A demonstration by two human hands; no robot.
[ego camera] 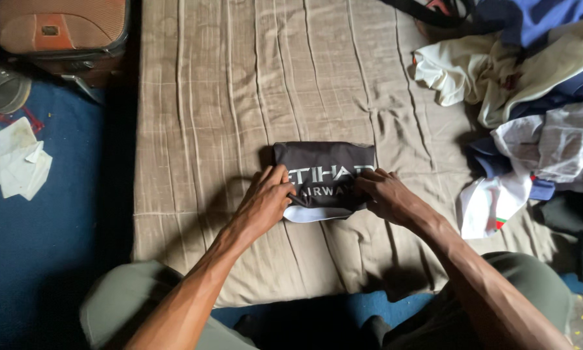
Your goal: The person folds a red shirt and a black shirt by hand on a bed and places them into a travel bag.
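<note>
A dark folded garment with pale lettering and a white hem lies on a beige sheet in the middle of the head view. My left hand grips its near left edge, fingers curled over the fabric. At the near right edge, my right hand presses and pinches the cloth. Both forearms reach in from the bottom of the frame.
A heap of loose clothes, white, cream and blue, covers the sheet's right side. On the blue floor at left lie crumpled white papers. A brown suitcase stands at top left. My knees in olive trousers frame the sheet's near edge.
</note>
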